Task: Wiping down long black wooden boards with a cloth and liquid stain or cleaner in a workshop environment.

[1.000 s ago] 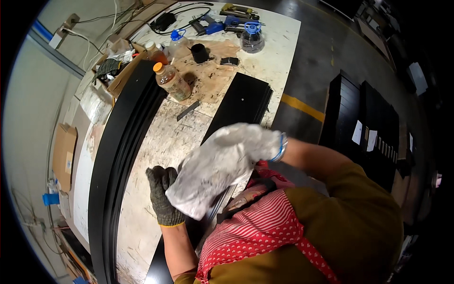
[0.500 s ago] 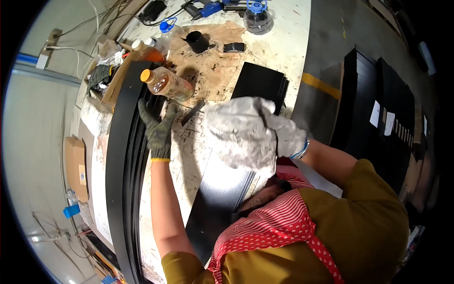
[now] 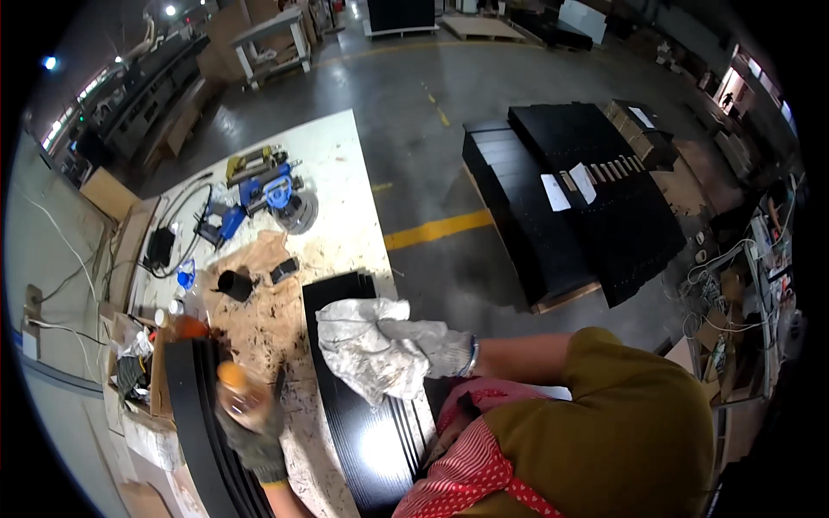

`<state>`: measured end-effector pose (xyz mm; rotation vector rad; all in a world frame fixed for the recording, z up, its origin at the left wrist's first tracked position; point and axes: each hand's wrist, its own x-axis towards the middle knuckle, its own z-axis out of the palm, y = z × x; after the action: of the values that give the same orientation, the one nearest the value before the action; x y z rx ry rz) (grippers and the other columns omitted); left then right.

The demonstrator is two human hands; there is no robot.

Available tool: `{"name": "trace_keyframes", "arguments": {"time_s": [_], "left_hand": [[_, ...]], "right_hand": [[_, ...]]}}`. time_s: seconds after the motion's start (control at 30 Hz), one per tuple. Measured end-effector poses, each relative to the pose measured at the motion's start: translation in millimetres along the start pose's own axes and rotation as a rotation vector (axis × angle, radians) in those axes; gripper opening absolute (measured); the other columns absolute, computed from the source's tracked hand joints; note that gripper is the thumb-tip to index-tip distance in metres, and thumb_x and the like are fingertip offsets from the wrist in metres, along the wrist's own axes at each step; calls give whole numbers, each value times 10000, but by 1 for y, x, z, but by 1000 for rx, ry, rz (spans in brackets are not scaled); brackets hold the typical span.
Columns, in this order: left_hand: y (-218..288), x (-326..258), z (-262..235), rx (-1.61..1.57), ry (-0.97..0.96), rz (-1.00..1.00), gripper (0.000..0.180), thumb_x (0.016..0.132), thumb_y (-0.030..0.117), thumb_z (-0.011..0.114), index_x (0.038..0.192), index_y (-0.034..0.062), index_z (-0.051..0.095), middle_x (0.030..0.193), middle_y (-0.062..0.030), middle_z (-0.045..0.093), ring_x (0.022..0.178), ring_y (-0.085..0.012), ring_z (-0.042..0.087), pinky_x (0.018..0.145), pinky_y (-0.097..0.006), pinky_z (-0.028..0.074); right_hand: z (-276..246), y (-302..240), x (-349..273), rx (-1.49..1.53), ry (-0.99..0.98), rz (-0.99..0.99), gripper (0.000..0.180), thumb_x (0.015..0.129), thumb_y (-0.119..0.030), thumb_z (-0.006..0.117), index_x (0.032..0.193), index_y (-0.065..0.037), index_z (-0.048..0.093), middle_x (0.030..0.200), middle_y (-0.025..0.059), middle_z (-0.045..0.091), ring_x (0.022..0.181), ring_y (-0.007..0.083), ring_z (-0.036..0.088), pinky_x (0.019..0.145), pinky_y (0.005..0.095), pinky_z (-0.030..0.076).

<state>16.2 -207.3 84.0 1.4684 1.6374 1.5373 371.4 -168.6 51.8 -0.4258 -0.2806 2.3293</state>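
Note:
My left hand (image 3: 259,445), in a dark green-grey glove with a yellow cuff edge, is wrapped round a clear plastic bottle (image 3: 245,402) with an orange cap and amber liquid. The bottle is slightly blurred. In a pale grey glove, my right hand (image 3: 439,347) grips a bunched white rag (image 3: 367,345) with dark smudges. That rag lies over a stack of long black boards (image 3: 358,432) and covers part of the top one. Left of my left hand runs another stack of black boards (image 3: 194,393).
Brown stained paper (image 3: 250,324) carries a black cup (image 3: 234,286) on the white worktable (image 3: 332,186). Blue tools (image 3: 229,220) and a clear jug (image 3: 298,213) stand farther back. A cardboard box (image 3: 159,384) of odds and ends sits left. Black panels (image 3: 561,233) are piled across the aisle.
The view has swung up and right, showing more of the workshop. My left hand has reached the bottle and closed round it. The rag in my right hand now lies on the board stack.

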Motion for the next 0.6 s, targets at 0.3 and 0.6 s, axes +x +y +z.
{"name": "trace_keyframes", "arguments": {"time_s": [0.3, 0.6], "left_hand": [[58, -133, -9, 881, -332, 153, 812, 594, 404, 907, 1246, 49, 577, 1031, -188, 669, 903, -372, 682, 782, -445, 557], [122, -86, -3, 1250, -560, 258, 623, 768, 326, 782, 1286, 84, 533, 1025, -137, 649, 916, -336, 643, 811, -467, 481]], "right_hand": [[47, 58, -6, -616, -45, 375, 372, 1008, -361, 569, 1238, -77, 636, 954, 105, 695, 771, 205, 685, 645, 350, 602], [19, 58, -19, -229, 11, 74, 327, 1022, -180, 547, 1258, 38, 605, 1182, 119, 687, 1034, 190, 688, 911, 300, 563]]}}
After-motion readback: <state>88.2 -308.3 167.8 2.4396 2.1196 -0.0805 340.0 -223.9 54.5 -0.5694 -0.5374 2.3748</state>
